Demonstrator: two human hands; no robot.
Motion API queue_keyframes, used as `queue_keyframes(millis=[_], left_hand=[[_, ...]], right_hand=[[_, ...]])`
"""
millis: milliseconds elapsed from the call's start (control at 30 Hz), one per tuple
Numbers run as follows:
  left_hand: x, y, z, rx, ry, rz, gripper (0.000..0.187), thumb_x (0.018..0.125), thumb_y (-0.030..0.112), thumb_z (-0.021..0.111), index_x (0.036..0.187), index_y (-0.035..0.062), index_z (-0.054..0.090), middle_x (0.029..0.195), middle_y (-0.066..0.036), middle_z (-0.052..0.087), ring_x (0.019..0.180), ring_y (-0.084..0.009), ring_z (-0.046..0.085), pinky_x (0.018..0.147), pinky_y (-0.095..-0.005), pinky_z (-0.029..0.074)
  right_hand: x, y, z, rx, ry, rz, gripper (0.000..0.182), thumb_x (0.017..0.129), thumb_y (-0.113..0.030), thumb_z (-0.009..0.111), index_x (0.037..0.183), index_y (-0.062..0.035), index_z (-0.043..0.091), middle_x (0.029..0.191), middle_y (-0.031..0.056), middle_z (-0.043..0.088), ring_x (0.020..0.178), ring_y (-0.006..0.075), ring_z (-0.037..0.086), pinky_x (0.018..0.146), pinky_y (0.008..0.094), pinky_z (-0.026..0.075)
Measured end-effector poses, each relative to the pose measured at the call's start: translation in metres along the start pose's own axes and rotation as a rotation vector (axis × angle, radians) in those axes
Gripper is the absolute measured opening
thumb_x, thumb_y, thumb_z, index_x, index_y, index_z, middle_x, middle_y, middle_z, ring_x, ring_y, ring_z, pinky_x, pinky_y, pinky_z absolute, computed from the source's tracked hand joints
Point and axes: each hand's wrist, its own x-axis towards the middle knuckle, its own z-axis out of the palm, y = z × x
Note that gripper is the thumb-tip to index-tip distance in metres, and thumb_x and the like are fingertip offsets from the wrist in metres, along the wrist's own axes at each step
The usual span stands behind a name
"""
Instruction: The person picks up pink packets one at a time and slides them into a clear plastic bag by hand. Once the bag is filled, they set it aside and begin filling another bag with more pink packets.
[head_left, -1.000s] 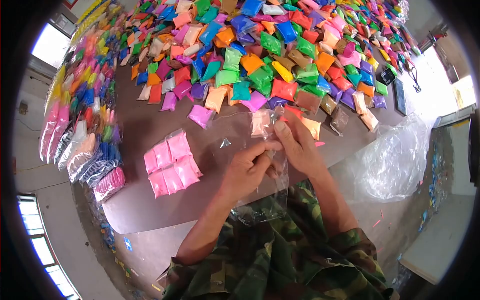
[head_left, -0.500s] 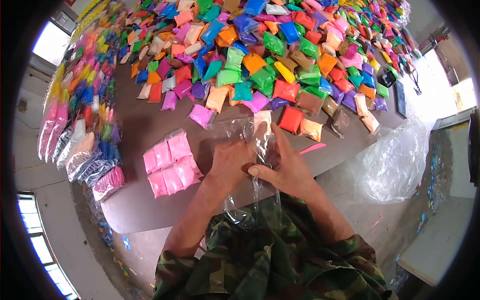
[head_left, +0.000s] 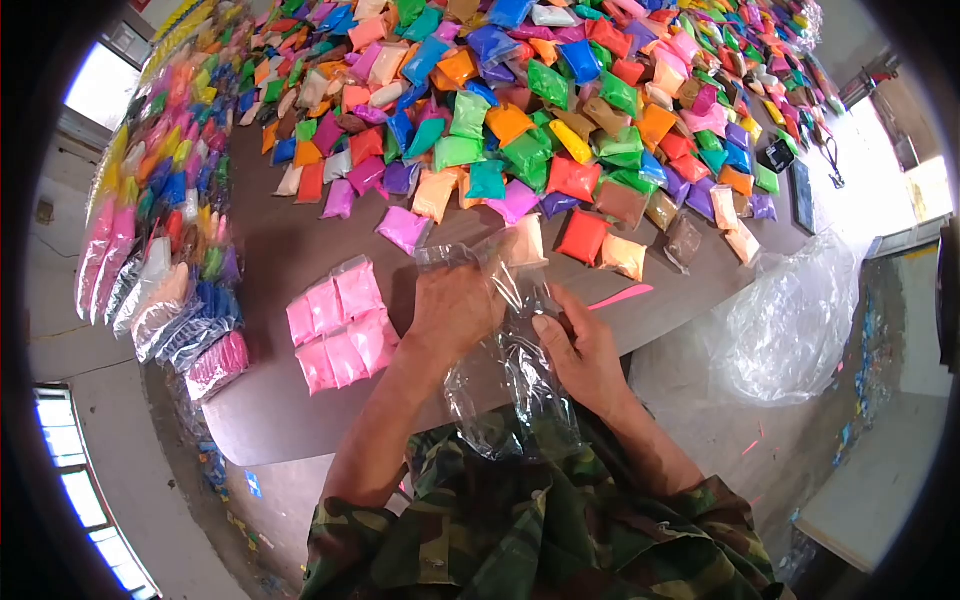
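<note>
A long clear plastic bag [head_left: 520,375] hangs between my hands over the table's front edge, its lower end against the camouflage jacket. My left hand [head_left: 455,312] is closed on the bag's upper left part, its fingertips partly hidden by the film. On the bag's right side, my right hand [head_left: 583,350] pinches the film between thumb and fingers. Just beyond the bag's top lies a pale peach packet [head_left: 524,240]. Left of my left hand, pink packets [head_left: 343,325] lie in two joined rows on the table.
A large heap of colored packets [head_left: 530,150] covers the back of the brown table [head_left: 280,420]. Filled bags [head_left: 170,250] line the left side. A pink strip [head_left: 622,297] lies right of my right hand. A big clear plastic sack [head_left: 785,330] hangs off the right edge.
My right hand has drawn back toward me and closed from spread fingers to a pinch on the bag. My left hand has shifted slightly. The pink packets have not moved.
</note>
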Motion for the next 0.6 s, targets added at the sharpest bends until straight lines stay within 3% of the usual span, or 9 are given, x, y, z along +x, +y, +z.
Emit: queue_keyframes(millis=[67, 167, 267, 467, 600], left_hand=[[-0.001, 0.005, -0.006, 0.043, -0.033, -0.023, 0.057, 0.105, 0.036, 0.059, 0.159, 0.0225, 0.048, 0.079, -0.017, 0.075, 0.072, -0.0392, 0.075, 0.074, -0.0508, 0.061], [-0.01, 0.001, 0.001, -0.025, 0.079, -0.012, 0.056, 0.104, 0.032, 0.06, 0.158, 0.0197, 0.049, 0.089, -0.018, 0.077, 0.076, -0.0387, 0.075, 0.075, -0.0498, 0.061], [-0.018, 0.001, -0.005, -0.015, 0.073, -0.009, 0.059, 0.102, 0.029, 0.062, 0.159, 0.0176, 0.049, 0.098, -0.018, 0.077, 0.078, -0.0381, 0.075, 0.075, -0.0498, 0.061], [-0.026, -0.001, 0.0, -0.025, 0.123, 0.045, 0.057, 0.102, 0.029, 0.065, 0.156, 0.0159, 0.052, 0.09, -0.016, 0.074, 0.073, -0.0381, 0.074, 0.07, -0.0489, 0.061], [-0.022, -0.002, -0.003, 0.12, 0.104, -0.018, 0.05, 0.105, 0.034, 0.064, 0.151, 0.0148, 0.058, 0.084, -0.015, 0.072, 0.069, -0.0356, 0.073, 0.063, -0.0464, 0.06]], right_hand=[[-0.001, 0.004, 0.0, -0.022, 0.017, -0.048, 0.048, 0.108, -0.02, 0.067, 0.147, 0.0074, 0.055, 0.096, 0.0102, 0.068, 0.082, 0.0113, 0.061, 0.071, 0.0305, 0.051], [-0.002, -0.003, -0.001, 0.052, -0.016, 0.092, 0.047, 0.108, -0.019, 0.067, 0.147, 0.0055, 0.057, 0.093, 0.0056, 0.067, 0.078, 0.0089, 0.058, 0.067, 0.0282, 0.05], [-0.003, 0.004, 0.002, 0.061, 0.014, 0.042, 0.046, 0.108, -0.018, 0.067, 0.147, 0.0031, 0.058, 0.09, 0.0022, 0.065, 0.074, 0.0082, 0.056, 0.065, 0.0276, 0.048], [-0.002, -0.007, -0.001, 0.144, -0.015, 0.114, 0.043, 0.108, -0.017, 0.066, 0.146, 0.002, 0.059, 0.09, 0.004, 0.064, 0.073, 0.0098, 0.057, 0.065, 0.0291, 0.05], [-0.001, 0.006, 0.004, -0.018, -0.017, -0.037, 0.044, 0.107, -0.022, 0.068, 0.144, 0.003, 0.06, 0.088, 0.0098, 0.067, 0.072, 0.0138, 0.061, 0.066, 0.0334, 0.052]])
